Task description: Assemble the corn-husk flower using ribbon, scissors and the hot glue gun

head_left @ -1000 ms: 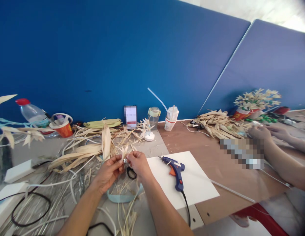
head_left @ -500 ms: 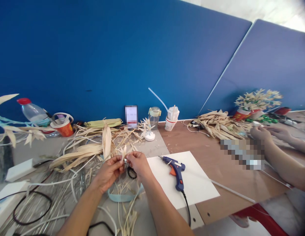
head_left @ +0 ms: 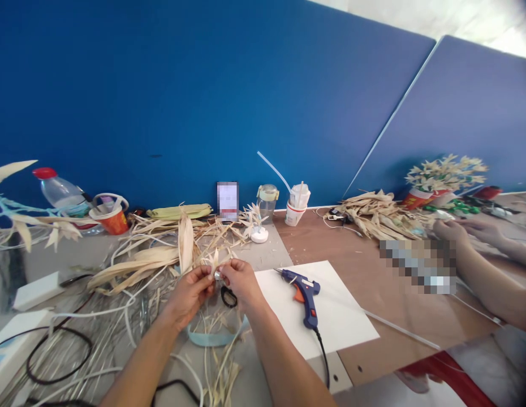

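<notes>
A small pale husk flower (head_left: 215,259) stands up between my hands, pinched at its base. My left hand (head_left: 194,291) has thumb and fingers closed on it. My right hand (head_left: 241,281) is closed in a pinch right beside it, around something small and whitish that I cannot make out. Just below the fingers lies a black ring-shaped handle (head_left: 228,297). To the right, a blue glue gun (head_left: 304,294) with an orange trigger rests on a white sheet (head_left: 343,316). Dried corn husks (head_left: 139,264) spread behind my left hand.
A red-capped bottle (head_left: 59,189), an orange cup (head_left: 112,219), a phone (head_left: 228,200), a lidded jar (head_left: 267,203) and stacked cups (head_left: 296,206) line the blue partition. Cables cross the table at left. At right, another person's hands work near husks (head_left: 377,212).
The view has shifted very slightly. Both my hands stay at the flower, with only a slight change in the fingers.
</notes>
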Action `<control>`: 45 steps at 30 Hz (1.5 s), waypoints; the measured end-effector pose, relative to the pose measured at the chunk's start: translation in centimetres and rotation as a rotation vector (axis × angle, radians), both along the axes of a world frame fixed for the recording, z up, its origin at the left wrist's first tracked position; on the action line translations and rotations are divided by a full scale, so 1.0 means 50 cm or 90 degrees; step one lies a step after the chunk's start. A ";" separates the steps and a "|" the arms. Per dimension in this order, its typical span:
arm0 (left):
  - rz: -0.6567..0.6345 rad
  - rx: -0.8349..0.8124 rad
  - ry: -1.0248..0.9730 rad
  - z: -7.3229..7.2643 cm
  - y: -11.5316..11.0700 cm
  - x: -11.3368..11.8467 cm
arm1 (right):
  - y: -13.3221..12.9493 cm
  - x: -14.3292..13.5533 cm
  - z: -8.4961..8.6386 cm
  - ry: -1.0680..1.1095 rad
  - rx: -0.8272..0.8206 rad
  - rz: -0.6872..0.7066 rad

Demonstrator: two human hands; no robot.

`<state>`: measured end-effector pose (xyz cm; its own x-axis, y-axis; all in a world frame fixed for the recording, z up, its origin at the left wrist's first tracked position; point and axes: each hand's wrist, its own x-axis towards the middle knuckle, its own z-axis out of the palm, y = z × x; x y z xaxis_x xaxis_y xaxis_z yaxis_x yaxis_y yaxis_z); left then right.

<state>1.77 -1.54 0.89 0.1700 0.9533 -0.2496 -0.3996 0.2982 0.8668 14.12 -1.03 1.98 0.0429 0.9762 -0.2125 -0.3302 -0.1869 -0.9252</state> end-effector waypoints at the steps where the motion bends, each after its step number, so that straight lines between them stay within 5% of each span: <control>1: 0.000 0.002 0.005 -0.001 0.000 0.000 | 0.000 0.000 0.000 -0.001 0.003 0.000; 23: 0.022 0.014 -0.112 0.011 0.009 -0.020 | 0.015 0.026 -0.001 -0.005 0.069 -0.110; 36: -0.042 -0.060 -0.383 0.015 0.023 -0.074 | -0.011 0.050 0.080 -0.108 0.110 -0.040; 42: -0.039 -0.023 -0.340 0.017 0.023 -0.078 | -0.003 0.053 0.050 -0.234 0.154 -0.137; 45: -0.039 -0.009 -0.306 0.018 0.024 -0.079 | 0.000 0.049 0.039 -0.317 0.166 -0.109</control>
